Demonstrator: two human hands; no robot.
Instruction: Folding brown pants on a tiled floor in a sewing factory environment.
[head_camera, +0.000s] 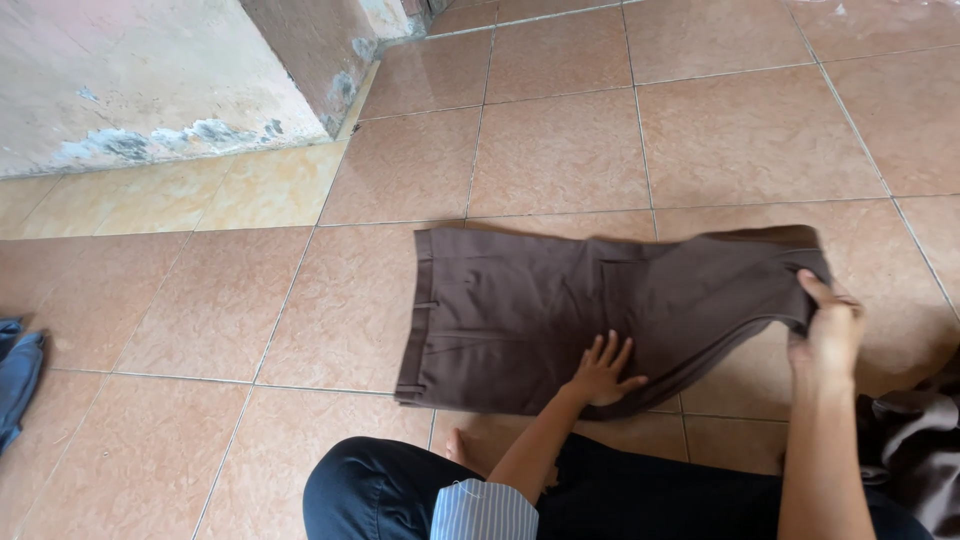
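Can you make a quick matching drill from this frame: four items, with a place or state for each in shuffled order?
Items:
1. brown trousers
2. left hand
3. right hand
4. blue cloth

Place or state:
A. grips the raised folded end of the garment
B. lies at the far left edge of the floor
C. pressed flat, fingers spread, on the fabric
D. spread on the tiles, waistband to the left

Pairs: 1-D, 2-C, 3-A, 4-B

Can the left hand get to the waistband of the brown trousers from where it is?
Probably yes: the left hand lies flat on the brown trousers, and the cloth between it and the waistband is bare.
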